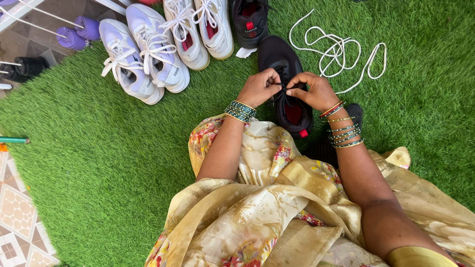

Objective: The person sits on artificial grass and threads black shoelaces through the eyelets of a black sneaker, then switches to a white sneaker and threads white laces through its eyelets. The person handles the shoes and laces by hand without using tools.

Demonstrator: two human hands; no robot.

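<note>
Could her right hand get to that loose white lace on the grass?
Probably yes: the white lace lies in the open just beyond the right hand, nothing between them. But both hands are busy on the black shoe.

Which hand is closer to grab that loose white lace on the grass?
Right hand, probably. The white lace lies just beyond it, while the left hand sits farther away across the black shoe.

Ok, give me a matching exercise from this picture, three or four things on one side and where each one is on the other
Things:
1. black shoe
2. loose white lace
3. lavender sneakers
4. purple dumbbell

Places:
A. top left corner, off the grass
B. between left hand and right hand
C. lying alone on grass, upper right
D. left end of the shoe row

Pairs: 1-B, 2-C, 3-D, 4-A
</note>
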